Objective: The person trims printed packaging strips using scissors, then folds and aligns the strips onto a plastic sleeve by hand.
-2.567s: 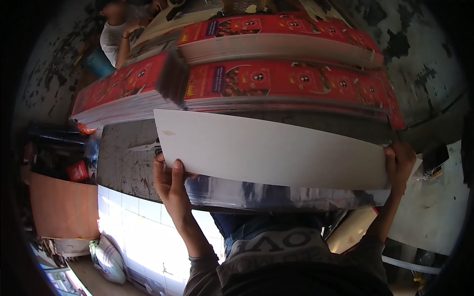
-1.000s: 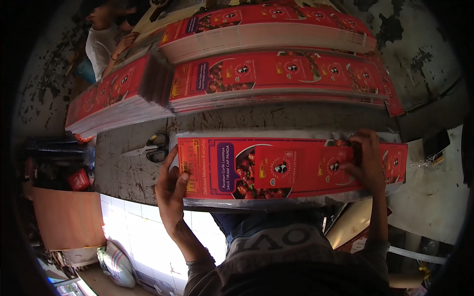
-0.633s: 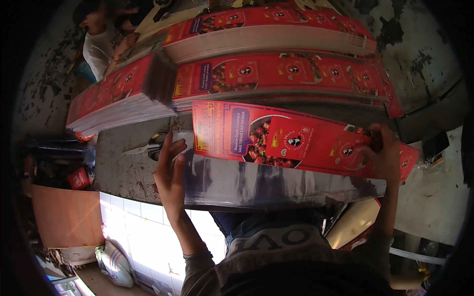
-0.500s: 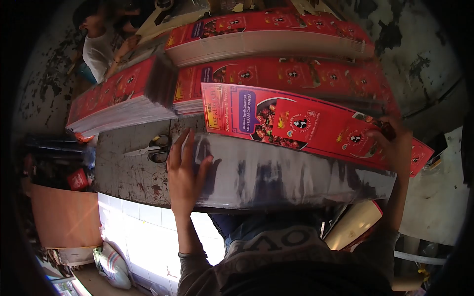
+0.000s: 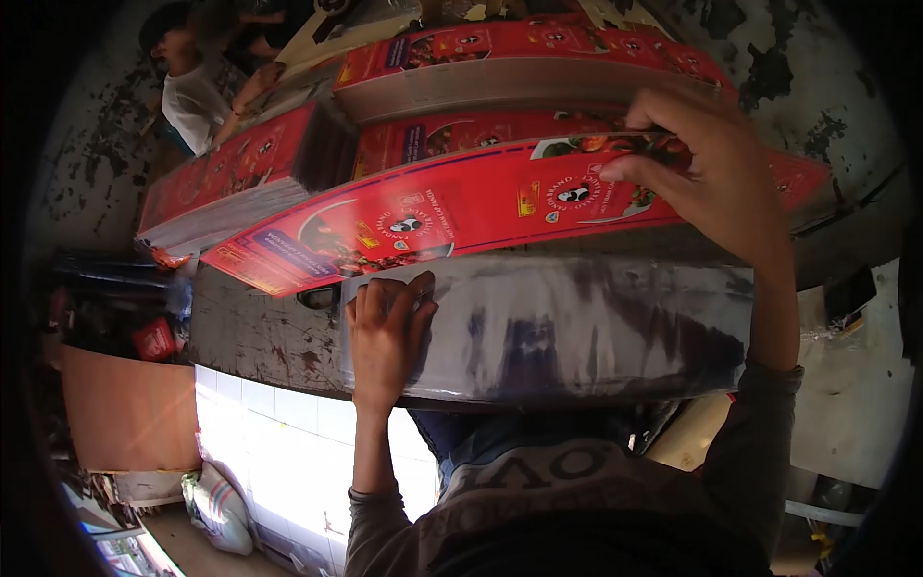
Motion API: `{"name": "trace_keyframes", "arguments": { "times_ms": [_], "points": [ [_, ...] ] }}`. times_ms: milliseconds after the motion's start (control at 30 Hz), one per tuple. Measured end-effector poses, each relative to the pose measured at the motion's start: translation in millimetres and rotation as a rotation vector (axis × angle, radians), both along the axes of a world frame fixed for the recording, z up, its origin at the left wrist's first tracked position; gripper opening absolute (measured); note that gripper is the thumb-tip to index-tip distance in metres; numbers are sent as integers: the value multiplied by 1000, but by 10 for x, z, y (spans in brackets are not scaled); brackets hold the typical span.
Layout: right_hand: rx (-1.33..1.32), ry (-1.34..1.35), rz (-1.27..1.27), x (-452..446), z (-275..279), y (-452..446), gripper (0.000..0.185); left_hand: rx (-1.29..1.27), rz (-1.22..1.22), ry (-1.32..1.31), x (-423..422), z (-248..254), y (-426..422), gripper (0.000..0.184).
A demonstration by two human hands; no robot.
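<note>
My right hand (image 5: 707,173) grips a long red printed sheet (image 5: 461,207) near its right part, thumb on the printed face. The sheet is raised and tilted, its left end low over the table, covering most of the scissors. My left hand (image 5: 386,332) rests on the left end of a glossy clear plastic stack (image 5: 577,327) at the table's near edge, its fingers curled; whatever they pinch is too small to make out. Behind the raised sheet lies a stack of red printed sheets (image 5: 413,139), partly hidden by it.
More red stacks stand at the back (image 5: 538,48) and at the left (image 5: 231,168). A person in a white shirt (image 5: 192,101) is at the upper left. The scratched grey table (image 5: 260,337) ends near my body. A white sack (image 5: 216,510) lies on the floor.
The red sheet, earlier flat on the plastic stack, has been lifted away, and its left end has swung left. My left hand has left the sheet and moved onto the plastic, fingers now curled.
</note>
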State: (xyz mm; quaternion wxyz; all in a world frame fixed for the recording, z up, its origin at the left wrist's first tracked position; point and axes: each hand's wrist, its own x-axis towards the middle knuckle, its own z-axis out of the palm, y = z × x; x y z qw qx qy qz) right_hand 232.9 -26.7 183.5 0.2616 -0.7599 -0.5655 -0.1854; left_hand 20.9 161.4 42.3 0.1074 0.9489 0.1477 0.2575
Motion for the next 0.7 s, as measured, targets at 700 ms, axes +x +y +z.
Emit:
{"name": "trace_keyframes", "arguments": {
  "times_ms": [700],
  "points": [
    [28,-50,87,-326,-179,729,30,160,-219,83,82,278,-31,28]
  ]
}}
